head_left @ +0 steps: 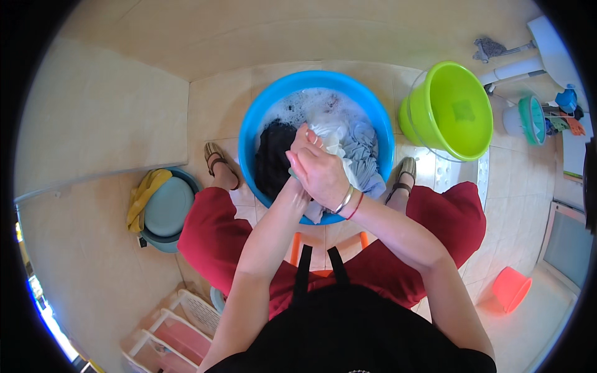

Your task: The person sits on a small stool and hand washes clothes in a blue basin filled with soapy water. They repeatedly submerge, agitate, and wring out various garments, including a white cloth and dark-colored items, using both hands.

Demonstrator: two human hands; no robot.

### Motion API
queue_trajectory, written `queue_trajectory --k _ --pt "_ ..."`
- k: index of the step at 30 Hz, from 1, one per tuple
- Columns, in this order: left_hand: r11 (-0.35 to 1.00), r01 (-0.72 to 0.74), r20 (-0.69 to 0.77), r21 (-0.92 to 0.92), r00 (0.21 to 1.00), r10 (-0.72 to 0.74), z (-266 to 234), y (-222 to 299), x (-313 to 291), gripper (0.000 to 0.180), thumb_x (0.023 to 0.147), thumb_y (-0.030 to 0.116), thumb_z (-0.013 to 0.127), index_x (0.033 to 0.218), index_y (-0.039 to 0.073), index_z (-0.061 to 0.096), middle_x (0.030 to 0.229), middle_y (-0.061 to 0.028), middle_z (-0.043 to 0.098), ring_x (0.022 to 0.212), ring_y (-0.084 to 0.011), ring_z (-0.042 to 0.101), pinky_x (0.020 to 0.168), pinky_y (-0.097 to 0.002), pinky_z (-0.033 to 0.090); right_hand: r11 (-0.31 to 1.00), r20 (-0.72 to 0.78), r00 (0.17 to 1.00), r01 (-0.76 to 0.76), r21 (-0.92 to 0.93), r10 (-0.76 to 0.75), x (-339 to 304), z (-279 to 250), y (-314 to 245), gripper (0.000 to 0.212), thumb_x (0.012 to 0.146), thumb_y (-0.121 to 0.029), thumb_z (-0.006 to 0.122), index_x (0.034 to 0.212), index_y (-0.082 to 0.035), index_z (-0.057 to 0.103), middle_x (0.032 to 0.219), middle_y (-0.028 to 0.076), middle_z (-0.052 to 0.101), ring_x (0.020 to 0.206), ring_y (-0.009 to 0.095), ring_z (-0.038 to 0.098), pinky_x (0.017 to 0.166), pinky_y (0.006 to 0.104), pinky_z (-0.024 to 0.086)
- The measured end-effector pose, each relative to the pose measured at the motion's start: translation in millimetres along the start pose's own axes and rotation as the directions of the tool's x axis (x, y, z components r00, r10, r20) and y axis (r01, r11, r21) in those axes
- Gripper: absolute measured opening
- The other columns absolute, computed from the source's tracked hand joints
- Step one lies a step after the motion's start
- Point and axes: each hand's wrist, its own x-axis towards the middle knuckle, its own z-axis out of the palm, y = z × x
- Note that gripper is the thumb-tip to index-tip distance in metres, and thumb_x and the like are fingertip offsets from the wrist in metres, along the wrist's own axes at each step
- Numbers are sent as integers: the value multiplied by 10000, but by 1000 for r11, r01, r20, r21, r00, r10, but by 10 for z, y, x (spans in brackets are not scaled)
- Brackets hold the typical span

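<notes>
A blue basin (pixel 247 99) on the tiled floor holds foamy water and soaked laundry. Black cloth (pixel 272 155) lies on its left side, white cloth (pixel 334 138) in the middle, and grey-blue cloth (pixel 362 151) on the right. Over the middle of the basin my two hands are pressed together. My right hand (pixel 323 173), with bracelets at its wrist, is closed round my left hand (pixel 301 138). The left hand's fingers look curled and are partly covered; anything inside them is hidden. White cloth lies right beside the fingers.
A lime-green bucket (pixel 435 115) stands right of the basin. At left, a yellow cloth (pixel 146 196) hangs over stacked basins (pixel 166 211). A white rack (pixel 168 329) stands lower left, a coral bucket (pixel 511 290) lower right. My feet flank the basin.
</notes>
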Motion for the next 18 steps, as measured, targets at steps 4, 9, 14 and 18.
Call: queue_trajectory --k 4,9,14,18 --pt "961 -179 -107 210 973 204 13 -188 12 201 984 310 452 935 122 506 765 15 485 734 -142 507 657 -290 438 991 208 970 -111 -81 126 42 33 385 160 910 -193 542 869 -51 603 758 148 618 628 337 612 537 451 495" --pt "940 149 -129 -307 972 -196 340 -100 -129 246 974 262 478 761 143 506 709 -7 554 702 -184 589 664 -315 491 938 125 931 -332 -100 343 43 61 893 173 920 -161 545 809 -36 590 761 183 613 647 352 603 560 440 481" --pt "978 -17 182 -210 982 56 17 -77 -182 328 981 376 402 1027 72 516 1008 -31 564 972 -175 544 831 -324 452 991 104 986 -127 -30 129 -33 33 -22 114 855 -183 578 830 -71 576 825 125 614 668 337 625 578 429 509" --pt "940 93 1 -328 995 -98 142 36 -83 246 967 357 470 920 123 532 871 -7 558 822 -173 547 767 -344 462 985 95 990 -113 128 101 -51 66 341 157 864 -208 581 818 -58 572 815 157 623 666 350 628 573 436 508"
